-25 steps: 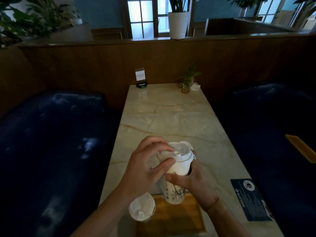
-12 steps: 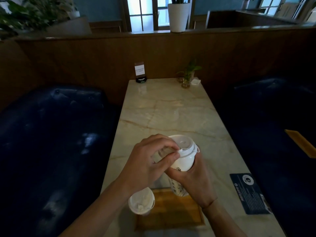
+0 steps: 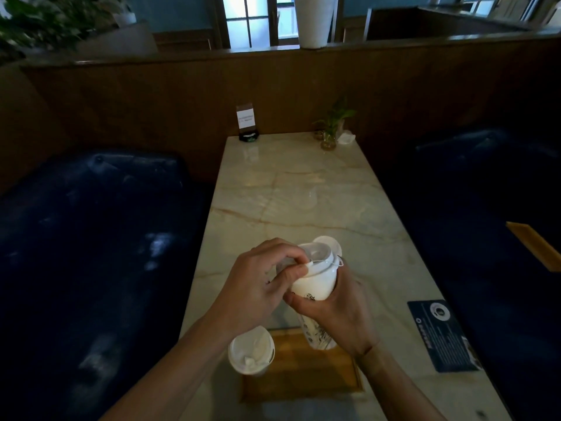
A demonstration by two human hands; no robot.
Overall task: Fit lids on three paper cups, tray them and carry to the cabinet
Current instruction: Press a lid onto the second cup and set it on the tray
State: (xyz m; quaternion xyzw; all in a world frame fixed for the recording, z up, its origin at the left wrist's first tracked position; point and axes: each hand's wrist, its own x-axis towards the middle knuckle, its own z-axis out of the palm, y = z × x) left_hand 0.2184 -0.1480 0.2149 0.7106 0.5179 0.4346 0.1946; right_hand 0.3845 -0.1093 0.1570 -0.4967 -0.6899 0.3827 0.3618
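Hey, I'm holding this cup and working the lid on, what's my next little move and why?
Probably press the lid down at the near rim with your left hand: it looks tilted on the cup your right hand grips, not yet seated.

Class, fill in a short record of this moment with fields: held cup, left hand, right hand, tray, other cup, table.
held cup: paper cup, tilted, lifted above the tray
left hand: left hand pinches lid at its rim
right hand: right hand grips the cup's body
tray: wooden tray at the near table edge
other cup: lidded cup at tray's left corner
table: marble table
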